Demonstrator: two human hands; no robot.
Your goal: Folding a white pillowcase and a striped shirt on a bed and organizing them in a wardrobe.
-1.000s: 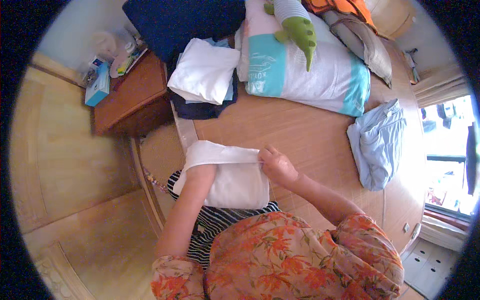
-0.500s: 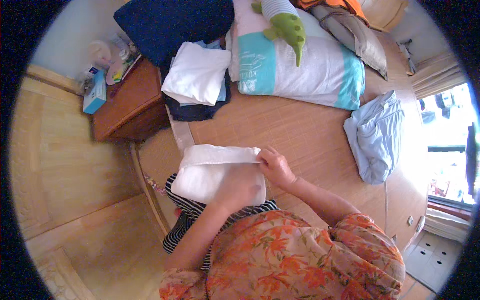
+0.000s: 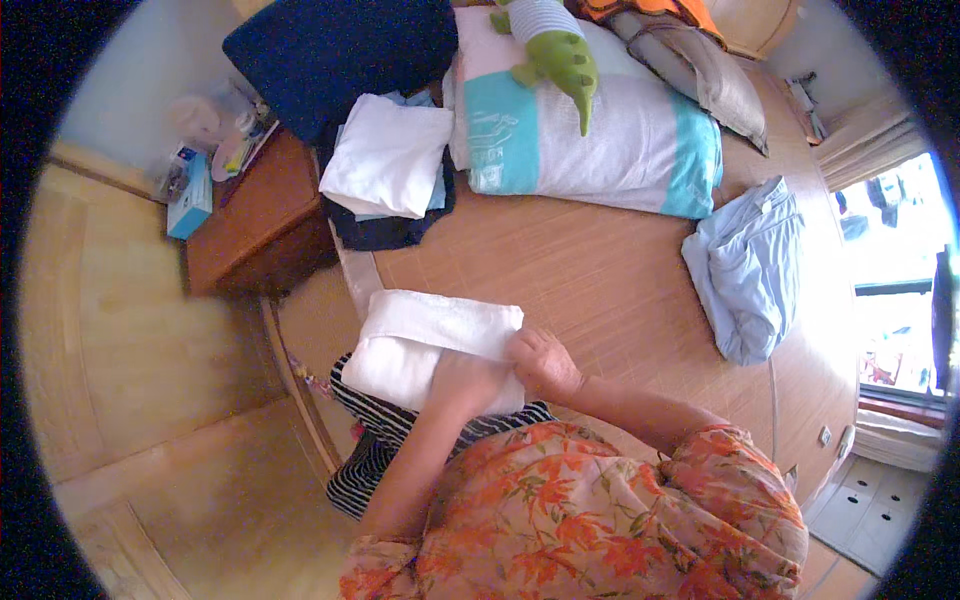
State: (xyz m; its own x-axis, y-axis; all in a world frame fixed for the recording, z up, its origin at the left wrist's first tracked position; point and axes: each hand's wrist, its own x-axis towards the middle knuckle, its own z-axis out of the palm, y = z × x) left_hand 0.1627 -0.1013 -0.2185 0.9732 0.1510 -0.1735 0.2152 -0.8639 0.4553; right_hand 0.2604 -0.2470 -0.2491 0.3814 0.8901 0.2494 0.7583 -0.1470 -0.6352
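A folded piece of white cloth (image 3: pixel 400 365), perhaps a garment, lies partly on my lap over black-and-white striped fabric (image 3: pixel 365 475) and partly on the bed edge. Its far side is turned back toward me as a broad band. My right hand (image 3: pixel 545 362) pinches the right end of that band with bent fingers. My left hand (image 3: pixel 468 382) rests on the middle of the cloth, slightly blurred, its fingertips hidden at or beneath the band's near edge.
A stack of folded clothes with a white one on top (image 3: pixel 390 155) lies far left. Behind are a folded white-and-teal blanket (image 3: pixel 600 150), a green plush toy (image 3: pixel 560 60) and a pillow (image 3: pixel 690 70). Light-blue clothing (image 3: pixel 745 270) lies right; a brown cabinet (image 3: pixel 255 215) stands left.
The white cloth's far band has come down further toward me and looks wider. My right hand moved slightly nearer with it, and my left hand shifted left toward the band's edge.
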